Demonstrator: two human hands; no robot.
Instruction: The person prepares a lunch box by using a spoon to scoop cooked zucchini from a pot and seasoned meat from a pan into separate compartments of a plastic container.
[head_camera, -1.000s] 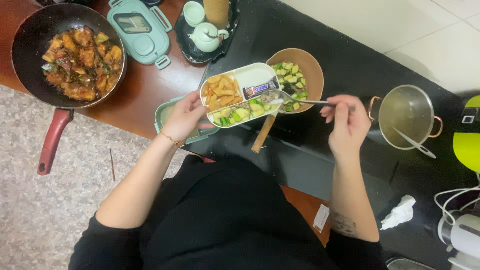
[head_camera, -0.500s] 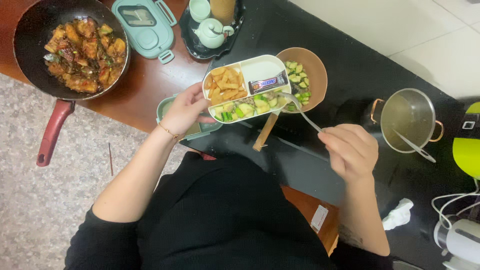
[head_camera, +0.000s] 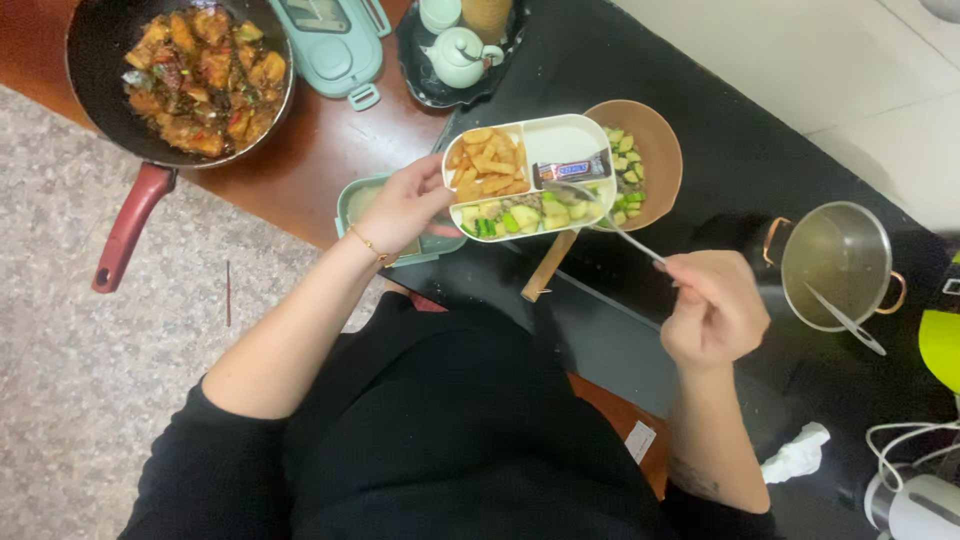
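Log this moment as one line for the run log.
left hand: holds white divided tray | right hand: holds spoon in tray's vegetable section | behind: brown bowl

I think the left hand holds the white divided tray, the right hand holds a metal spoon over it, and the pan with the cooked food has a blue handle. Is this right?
Not quite. In the head view the pan has a red handle, not blue. The rest holds: the left hand holds the white divided tray, and the right hand holds a metal spoon over it.
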